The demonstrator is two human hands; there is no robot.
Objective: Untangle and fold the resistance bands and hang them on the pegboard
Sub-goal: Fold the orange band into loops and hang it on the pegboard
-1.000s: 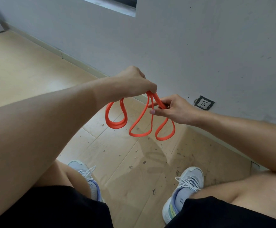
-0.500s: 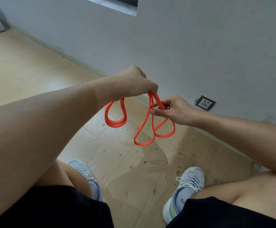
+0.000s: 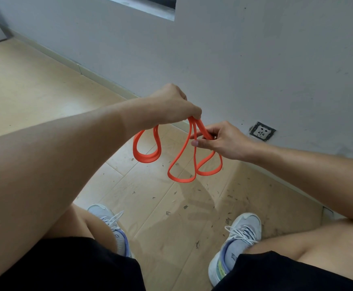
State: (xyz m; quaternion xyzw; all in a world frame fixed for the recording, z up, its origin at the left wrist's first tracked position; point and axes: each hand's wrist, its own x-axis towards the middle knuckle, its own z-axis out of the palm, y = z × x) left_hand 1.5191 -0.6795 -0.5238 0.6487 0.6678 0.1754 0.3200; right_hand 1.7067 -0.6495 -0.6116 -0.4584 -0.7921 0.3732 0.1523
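I hold the orange resistance band (image 3: 179,162) in the air in front of me, above the wooden floor (image 3: 34,85) and close to the grey wall (image 3: 255,59). My left hand (image 3: 171,106) is clenched around the top of the band, with the fingers curled down over several strands at once. From under this hand one doubled loop hangs on the left side, and two longer loops hang lower, more to the right. My right hand (image 3: 224,141) is just beside the left one, a little lower. Its thumb and fingers pinch one strand of the band where it comes down from the left hand, and the other strands pass in front of the fingers. The two long loops cross each other near this hand, so I cannot tell exactly how many strands the right hand takes.

I sit or crouch, because my knees and black shorts (image 3: 76,267) are at the bottom of the view. Between them I see my two light grey shoes (image 3: 238,244) with white laces, standing on the floor. The floor near the shoes has many small dark marks. On the wall, low and to the right of my hands, there is a power socket (image 3: 262,131). A pale skirting board (image 3: 100,77) runs along the foot of the wall.
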